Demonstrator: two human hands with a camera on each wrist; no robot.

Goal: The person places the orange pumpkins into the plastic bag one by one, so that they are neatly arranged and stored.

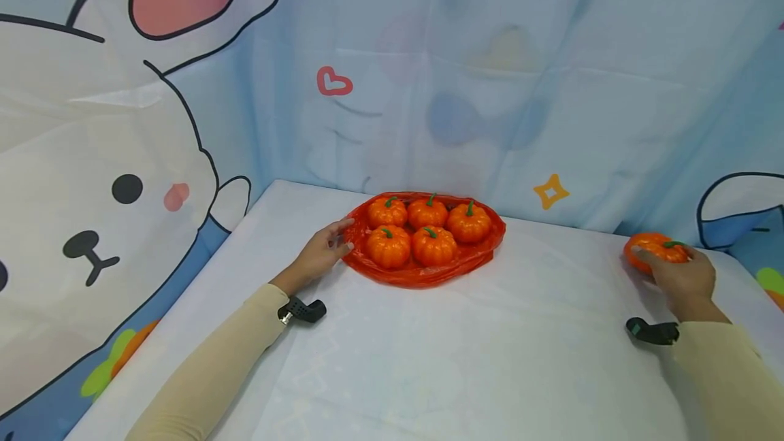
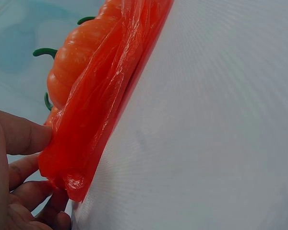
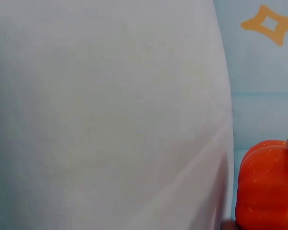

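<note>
A red plastic bag (image 1: 422,279) lies on the white table with its mouth spread wide. Inside it sit several small orange toy pumpkins (image 1: 433,246) with green stems. My left hand (image 1: 320,250) is at the bag's left edge; in the left wrist view, its thumb (image 2: 31,137) and fingers hold the crumpled plastic rim. Far to the right, my right hand (image 1: 686,281) grips another orange toy pumpkin (image 1: 654,245), with the thumb on its left side. The right wrist view shows only part of this pumpkin (image 3: 268,191) and a bit of a fingertip.
A white cloth covers the table (image 1: 465,352). Behind it hangs a light blue printed curtain (image 1: 392,121), which also runs along the left side with a large white cartoon animal (image 1: 73,155). Both wrists wear small black cameras.
</note>
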